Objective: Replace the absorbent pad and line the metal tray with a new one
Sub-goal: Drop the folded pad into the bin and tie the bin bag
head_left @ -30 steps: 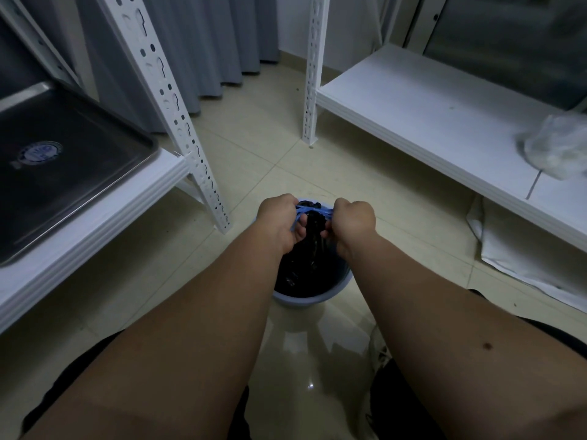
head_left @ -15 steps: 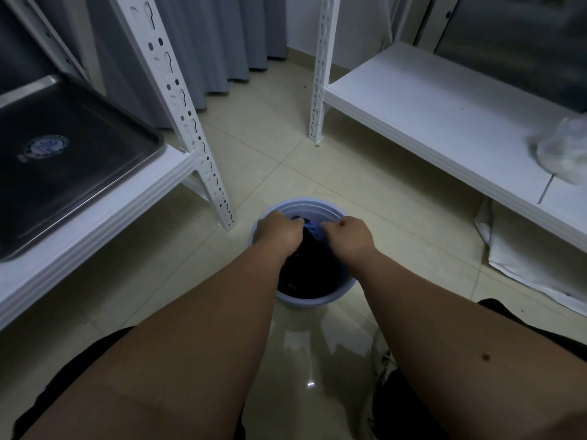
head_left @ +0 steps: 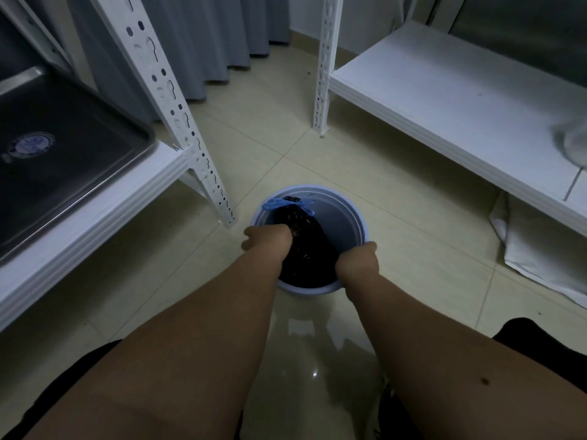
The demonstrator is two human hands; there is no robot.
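Black tied-off plastic bag (head_left: 301,246) with blue drawstrings lay lengthwise in the round blue bin (head_left: 355,217) between my hands, left hand (head_left: 266,238) and right hand (head_left: 357,262) curled against its sides, grip unclear; bare steel tray (head_left: 73,147) sat far left.

Bag tied off, hands moved apart

The black bag (head_left: 303,249) with its blue ties (head_left: 279,203) now sits in the bin (head_left: 357,217); both hands (head_left: 266,238) (head_left: 359,260) have dropped beside it.

Head camera looks steeply down, near the floor (head_left: 413,249).
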